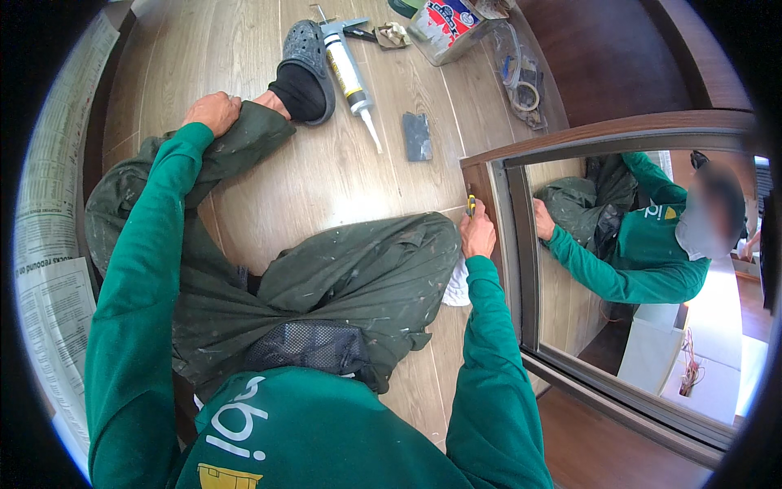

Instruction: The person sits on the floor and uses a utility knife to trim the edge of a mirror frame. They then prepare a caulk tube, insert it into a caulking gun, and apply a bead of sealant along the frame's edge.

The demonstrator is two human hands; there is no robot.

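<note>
My right hand (pixel 479 231) is closed around a small yellow and black utility knife (pixel 471 204), held upright against the wooden edge of a framed mirror (pixel 562 326). The fingers hide most of the knife's body, and I cannot make out its blade. At the upper left, my left hand (pixel 213 112) is wrapped over my bent lower leg, gripping the dark green trouser leg (pixel 257 130). A white cloth (pixel 458 285) lies beside my right wrist, partly under my knee.
Ahead on the wood floor lie a caulking gun (pixel 346 69) with a white nozzle, a grey flat pad (pixel 417 137), a plastic tub (pixel 444 33) and a clear bag (pixel 521 81) with a tape roll. Newspaper sheets (pixel 57 220) cover the left side.
</note>
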